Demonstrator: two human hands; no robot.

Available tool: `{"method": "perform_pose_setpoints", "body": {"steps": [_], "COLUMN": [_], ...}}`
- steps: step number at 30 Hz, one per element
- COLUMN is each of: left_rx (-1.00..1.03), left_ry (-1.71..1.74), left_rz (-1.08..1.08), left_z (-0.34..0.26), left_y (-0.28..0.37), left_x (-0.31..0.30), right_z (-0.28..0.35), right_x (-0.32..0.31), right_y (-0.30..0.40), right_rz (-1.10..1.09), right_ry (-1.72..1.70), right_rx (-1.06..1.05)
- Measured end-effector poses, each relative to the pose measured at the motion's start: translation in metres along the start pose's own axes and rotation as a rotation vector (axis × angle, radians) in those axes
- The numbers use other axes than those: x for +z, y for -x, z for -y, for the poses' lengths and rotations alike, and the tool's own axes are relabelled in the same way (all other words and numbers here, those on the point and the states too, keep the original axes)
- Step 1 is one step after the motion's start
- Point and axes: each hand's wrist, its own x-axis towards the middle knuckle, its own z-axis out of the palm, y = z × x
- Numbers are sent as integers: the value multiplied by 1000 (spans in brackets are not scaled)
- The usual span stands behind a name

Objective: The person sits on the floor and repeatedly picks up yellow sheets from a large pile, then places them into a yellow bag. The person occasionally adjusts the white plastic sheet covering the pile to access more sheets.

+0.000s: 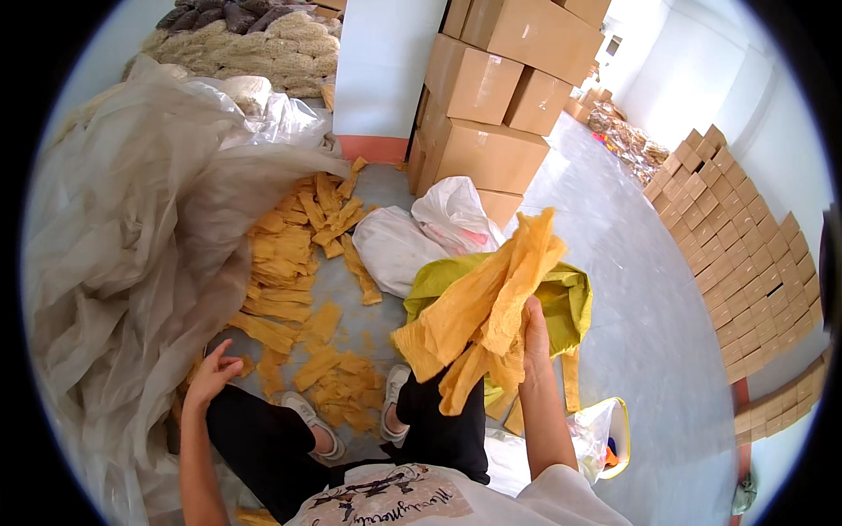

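My right hand (536, 332) grips a bundle of yellow, crinkled flat strips (500, 289), whose material I cannot settle. The bundle is held above an olive-green sack (571, 309) with a wide mouth, and partly covers it. My left hand (214, 375) is empty, its fingers apart, beside my left knee. Near it hangs the edge of a large translucent plastic sheet (151, 263). From under that sheet spills a heap of the same yellow strips (283, 256). More loose strips (345, 388) lie on the floor around my shoes.
Two white plastic bags (395, 246) rest beyond the sack, against stacked cardboard boxes (490, 154). A white bin with a yellow rim (621, 434) stands at my right. Many small cartons (756, 243) line the right wall. Piled net bundles (256, 49) sit at the far left.
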Motion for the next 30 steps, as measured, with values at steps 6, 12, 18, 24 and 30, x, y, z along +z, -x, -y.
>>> {"method": "perform_pose_setpoints", "body": {"steps": [6, 12, 18, 24, 30], "left_rx": [-1, -13, -36, -13, -23], "left_ry": [100, 116, 107, 159, 161], "left_rz": [-15, 3, -39, -12, 29], "left_z": [-6, -10, -13, -12, -13], "left_y": [15, 14, 17, 9, 7], "left_x": [-6, -1, -2, 1, -1], "right_z": [-1, -25, -12, 15, 64], "right_x": [26, 7, 33, -16, -28], "right_y": [28, 52, 58, 51, 66], "right_rz": [128, 129, 91, -20, -193], "right_ry": [-128, -50, -14, 126, 134], "right_rx": [229, 262, 194, 145, 201]}}
